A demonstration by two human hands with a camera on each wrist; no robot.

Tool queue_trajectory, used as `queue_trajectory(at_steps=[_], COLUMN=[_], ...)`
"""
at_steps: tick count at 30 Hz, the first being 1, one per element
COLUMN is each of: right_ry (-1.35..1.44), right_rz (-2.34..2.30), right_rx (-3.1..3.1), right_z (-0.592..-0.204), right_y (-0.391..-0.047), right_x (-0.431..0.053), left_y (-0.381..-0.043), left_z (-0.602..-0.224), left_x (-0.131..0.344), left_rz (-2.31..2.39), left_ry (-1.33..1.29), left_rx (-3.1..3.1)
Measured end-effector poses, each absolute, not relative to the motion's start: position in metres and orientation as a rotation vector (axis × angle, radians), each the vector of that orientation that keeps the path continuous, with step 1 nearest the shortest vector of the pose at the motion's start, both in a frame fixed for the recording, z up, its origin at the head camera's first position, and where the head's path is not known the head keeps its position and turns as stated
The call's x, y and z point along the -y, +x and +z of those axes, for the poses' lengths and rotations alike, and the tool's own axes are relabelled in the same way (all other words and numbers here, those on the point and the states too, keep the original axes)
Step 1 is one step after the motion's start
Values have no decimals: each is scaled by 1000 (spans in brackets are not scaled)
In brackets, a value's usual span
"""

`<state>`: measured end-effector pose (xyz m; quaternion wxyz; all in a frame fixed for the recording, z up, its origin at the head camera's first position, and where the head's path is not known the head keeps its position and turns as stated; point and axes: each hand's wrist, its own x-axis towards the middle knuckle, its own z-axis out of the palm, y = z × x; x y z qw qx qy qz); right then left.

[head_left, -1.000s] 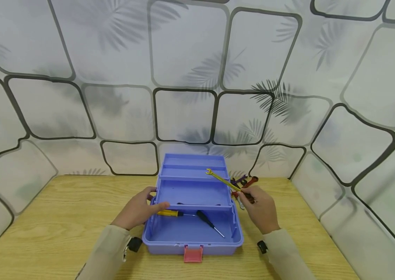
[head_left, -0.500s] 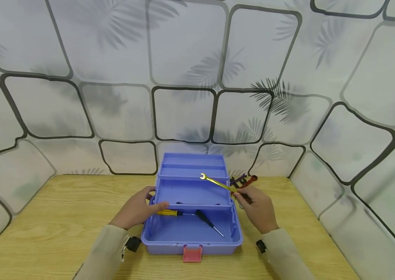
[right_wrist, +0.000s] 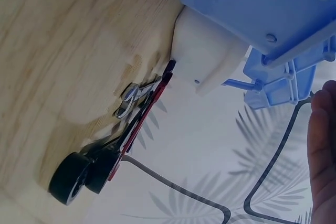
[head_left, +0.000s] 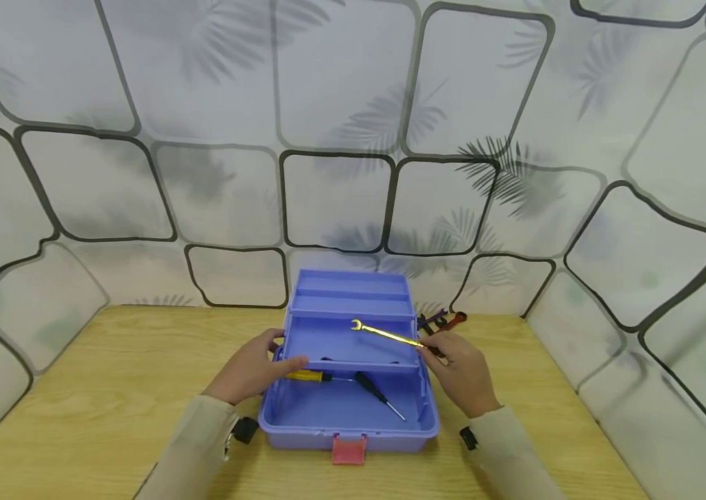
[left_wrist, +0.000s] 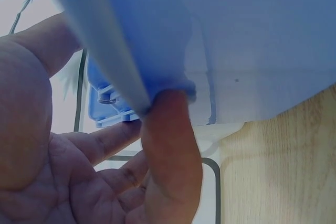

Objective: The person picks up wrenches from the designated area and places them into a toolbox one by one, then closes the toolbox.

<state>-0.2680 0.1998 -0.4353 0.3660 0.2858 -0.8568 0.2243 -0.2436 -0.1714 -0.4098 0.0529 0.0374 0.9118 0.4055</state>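
An opened lilac toolbox [head_left: 303, 440] with raised trays stands in the middle of the table. My left hand [head_left: 253, 371] grips its left side, thumb over the edge of the lower tray [head_left: 353, 342]. In the left wrist view a finger [left_wrist: 170, 156] presses against the outside wall. Between the thumb and fingers of my right hand [head_left: 464, 371] is a yellow open-ended wrench [head_left: 387, 335], its open end pointing left over the lower tray. Inside the box bottom lie a yellow-handled screwdriver [head_left: 308, 376] and a black-handled screwdriver [head_left: 370, 386].
A red wrench [head_left: 455, 321] and a purple tool [head_left: 432, 318] lie behind the right hand, right of the box. The right wrist view shows a silver tool [right_wrist: 131, 98] and black round ends [right_wrist: 68, 177] there. A pink latch [head_left: 349, 451] hangs at the box front. A patterned wall [head_left: 228, 201] rises behind.
My right hand has swung the yellow wrench's open end leftward and lower over the tray, flattening its tilt. The left hand keeps its hold on the box.
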Motion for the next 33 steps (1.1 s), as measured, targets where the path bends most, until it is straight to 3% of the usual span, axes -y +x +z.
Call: queue_trajectory(at_steps=[33], right_ry=[890], right_rz=[558], right_rx=[2514], right_z=[-412], right_y=[-269], right_x=[-166], left_y=[-243], left_z=[-410], left_x=[171], left_rz=[1236], left_ry=[106], left_rx=[-2774])
